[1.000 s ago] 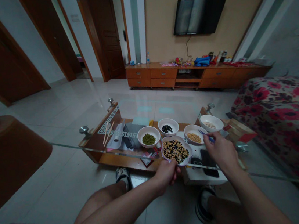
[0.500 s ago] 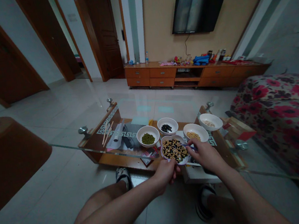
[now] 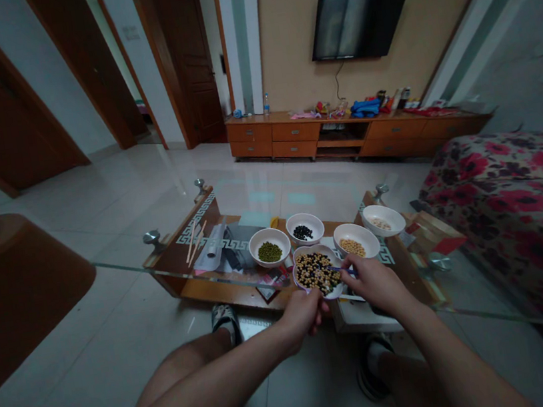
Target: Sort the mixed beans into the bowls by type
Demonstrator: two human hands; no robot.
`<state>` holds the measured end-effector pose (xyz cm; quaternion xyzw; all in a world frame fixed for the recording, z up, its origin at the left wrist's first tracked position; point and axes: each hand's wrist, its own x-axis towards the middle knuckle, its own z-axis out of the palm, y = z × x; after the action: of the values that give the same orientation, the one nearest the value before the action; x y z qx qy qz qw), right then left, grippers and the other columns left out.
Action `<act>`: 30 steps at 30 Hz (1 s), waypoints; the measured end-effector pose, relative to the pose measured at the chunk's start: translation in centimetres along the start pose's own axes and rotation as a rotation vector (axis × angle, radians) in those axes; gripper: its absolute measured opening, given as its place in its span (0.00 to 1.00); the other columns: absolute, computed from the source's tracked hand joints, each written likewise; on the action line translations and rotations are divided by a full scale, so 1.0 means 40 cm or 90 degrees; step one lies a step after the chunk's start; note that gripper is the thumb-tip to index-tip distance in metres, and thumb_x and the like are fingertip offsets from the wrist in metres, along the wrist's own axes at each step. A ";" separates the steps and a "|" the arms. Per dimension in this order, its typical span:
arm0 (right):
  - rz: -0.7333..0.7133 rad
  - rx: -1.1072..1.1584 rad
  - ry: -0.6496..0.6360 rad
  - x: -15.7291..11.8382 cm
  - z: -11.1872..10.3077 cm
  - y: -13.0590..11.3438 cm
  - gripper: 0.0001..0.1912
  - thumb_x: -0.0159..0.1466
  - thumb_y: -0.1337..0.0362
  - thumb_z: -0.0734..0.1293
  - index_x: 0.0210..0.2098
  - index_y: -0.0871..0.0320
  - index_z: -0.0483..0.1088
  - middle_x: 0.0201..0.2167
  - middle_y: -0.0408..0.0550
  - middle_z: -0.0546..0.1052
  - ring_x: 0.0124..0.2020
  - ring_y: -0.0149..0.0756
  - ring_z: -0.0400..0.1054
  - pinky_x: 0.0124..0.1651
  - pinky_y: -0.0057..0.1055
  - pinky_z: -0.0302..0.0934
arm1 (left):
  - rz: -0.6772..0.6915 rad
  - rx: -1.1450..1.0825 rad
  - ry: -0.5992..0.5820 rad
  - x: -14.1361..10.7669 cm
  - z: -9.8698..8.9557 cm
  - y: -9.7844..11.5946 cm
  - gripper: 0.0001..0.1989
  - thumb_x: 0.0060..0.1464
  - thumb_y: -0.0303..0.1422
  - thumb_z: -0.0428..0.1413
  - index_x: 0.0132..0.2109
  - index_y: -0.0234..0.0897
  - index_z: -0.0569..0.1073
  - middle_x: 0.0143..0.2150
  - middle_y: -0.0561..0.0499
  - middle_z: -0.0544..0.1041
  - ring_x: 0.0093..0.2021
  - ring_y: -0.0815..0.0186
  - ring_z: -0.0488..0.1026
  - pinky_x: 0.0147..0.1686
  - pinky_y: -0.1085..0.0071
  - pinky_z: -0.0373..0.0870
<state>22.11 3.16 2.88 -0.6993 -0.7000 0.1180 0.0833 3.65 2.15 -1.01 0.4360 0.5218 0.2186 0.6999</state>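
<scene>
The person's left hand (image 3: 300, 317) is closed around the rim of a round white ceramic bowl (image 3: 316, 274) heaped with mixed dark and yellow beans, and the bowl sits at the near edge of a glass-topped coffee table (image 3: 202, 287) with a wooden frame. The right hand (image 3: 371, 284) is pinched narrow on a thin blue utensil (image 3: 337, 268), its tip reaching into that bowl. Just beyond, toward the table's far side, stand a white bowl of green mung beans (image 3: 269, 251), a white bowl of black beans (image 3: 302, 231), a white bowl of yellow soybeans (image 3: 352, 246) and a white bowl of pale beans (image 3: 380, 220).
</scene>
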 end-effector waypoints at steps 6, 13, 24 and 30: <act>-0.002 0.000 0.002 0.002 0.005 0.005 0.12 0.62 0.56 0.61 0.36 0.57 0.70 0.30 0.49 0.76 0.30 0.35 0.68 0.28 0.26 0.47 | -0.002 -0.001 -0.001 0.002 -0.001 -0.002 0.16 0.56 0.35 0.42 0.24 0.36 0.66 0.14 0.57 0.58 0.12 0.74 0.52 0.13 0.76 0.47; -0.017 0.002 -0.002 0.005 0.008 0.007 0.11 0.62 0.57 0.61 0.35 0.56 0.70 0.30 0.49 0.76 0.31 0.36 0.69 0.30 0.27 0.50 | 0.001 0.003 -0.001 0.001 -0.001 -0.006 0.16 0.56 0.35 0.42 0.23 0.36 0.66 0.13 0.57 0.58 0.12 0.73 0.53 0.13 0.76 0.47; -0.022 0.013 -0.011 0.002 0.004 0.004 0.11 0.62 0.57 0.61 0.35 0.56 0.70 0.32 0.49 0.76 0.34 0.36 0.69 0.31 0.27 0.51 | 0.000 0.001 0.003 0.003 0.000 -0.004 0.18 0.58 0.37 0.42 0.23 0.36 0.66 0.13 0.57 0.58 0.12 0.74 0.52 0.13 0.76 0.47; -0.017 0.013 -0.010 0.003 0.004 0.004 0.10 0.61 0.57 0.61 0.34 0.56 0.70 0.32 0.48 0.76 0.32 0.35 0.69 0.29 0.26 0.49 | -0.001 0.002 0.000 0.004 0.000 -0.005 0.18 0.57 0.36 0.42 0.24 0.36 0.67 0.13 0.57 0.58 0.12 0.73 0.53 0.13 0.76 0.47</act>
<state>22.22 3.29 2.69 -0.6880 -0.7088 0.1291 0.0867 3.68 2.17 -1.25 0.4363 0.5228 0.2172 0.6994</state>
